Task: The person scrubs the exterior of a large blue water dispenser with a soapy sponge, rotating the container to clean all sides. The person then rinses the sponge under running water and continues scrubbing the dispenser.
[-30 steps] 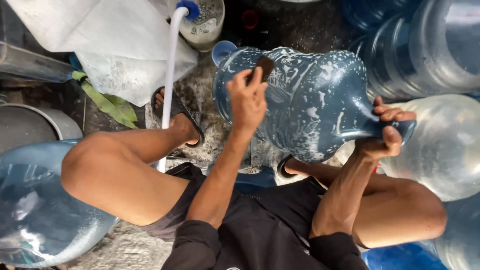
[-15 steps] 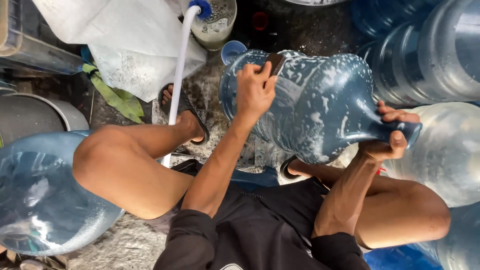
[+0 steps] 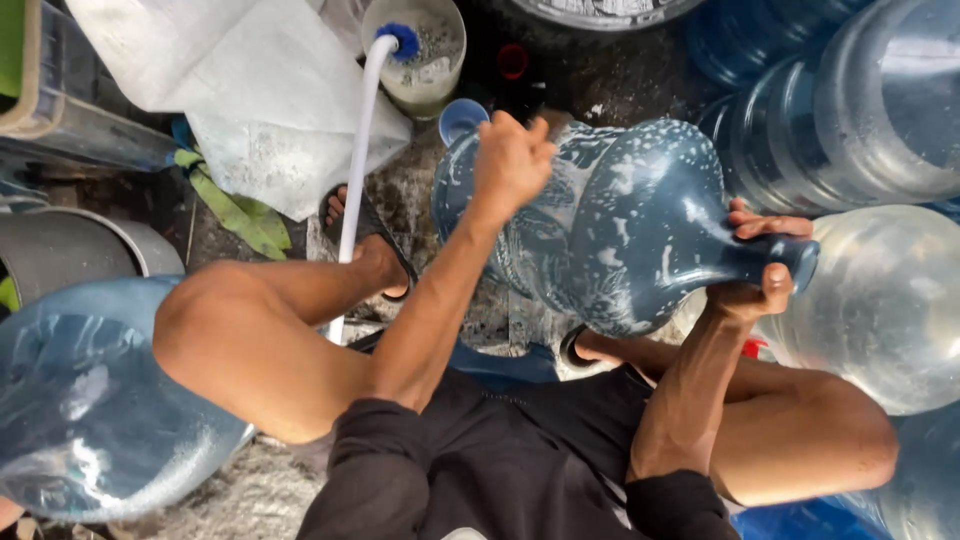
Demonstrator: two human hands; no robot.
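Large blue translucent plastic water jug (image 3: 610,220), soapy, lies sideways above the knees. Right hand (image 3: 760,262) grips its neck to steady it; left hand (image 3: 512,160) is closed on the body, contents hidden. White hose (image 3: 357,160) runs beside the left leg.

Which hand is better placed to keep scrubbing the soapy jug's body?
Likely left. The left hand is on the jug body; the right hand grips the neck, steadying it.
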